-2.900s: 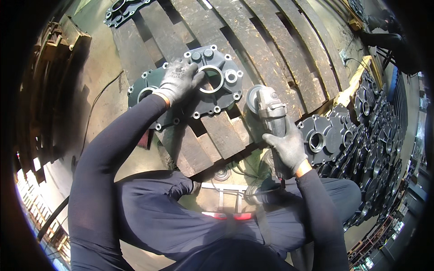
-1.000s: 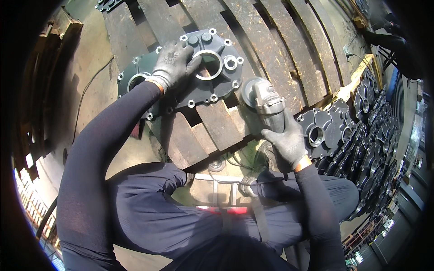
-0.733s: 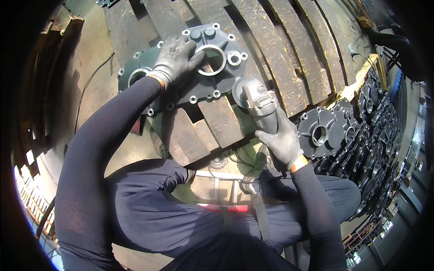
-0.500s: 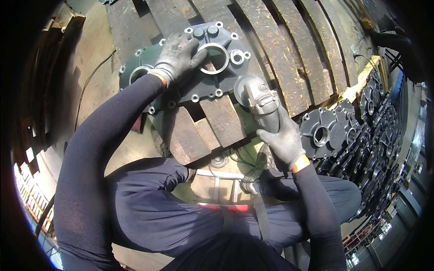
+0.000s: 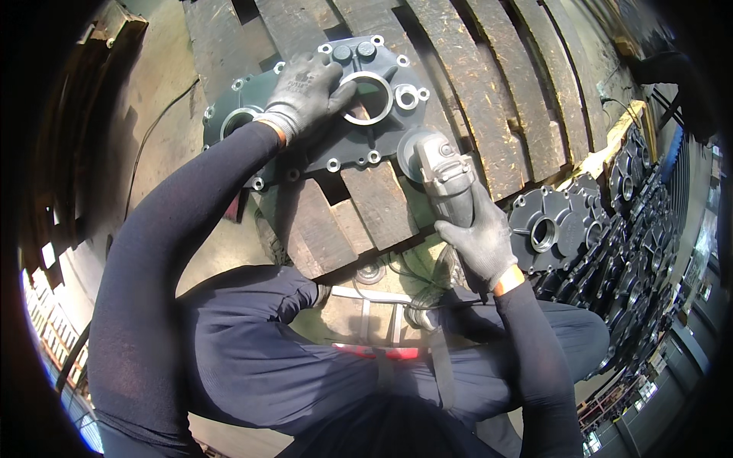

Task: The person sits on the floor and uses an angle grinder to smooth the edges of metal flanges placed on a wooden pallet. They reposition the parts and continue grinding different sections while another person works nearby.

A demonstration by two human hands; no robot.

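Observation:
A dark grey metal housing cover (image 5: 324, 149) lies flat on a wooden pallet (image 5: 489, 107), with pale machined rims round its bores and bolt lugs along its edge. My gloved left hand (image 5: 305, 91) is closed on it, the thumb reaching to the rim of the large bore; the other fingertips are partly hidden. In my gloved right hand (image 5: 485, 240) is an angle grinder (image 5: 450, 183), gripped by its body. The grinder's round disc (image 5: 410, 155) is at the cover's lower right edge; whether it touches the metal I cannot tell.
Many similar dark covers (image 5: 561, 229) are stacked at the right, beside the pallet. Gaps run between the pallet boards. A cable (image 5: 156, 122) lies on the floor at the left. My bent legs (image 5: 259, 336) are close below the pallet's near edge, with a round metal part (image 5: 371, 272) between them.
The cover, pallet and both hands appear slightly farther right in the picture. My grip on the cover and on the grinder looks the same.

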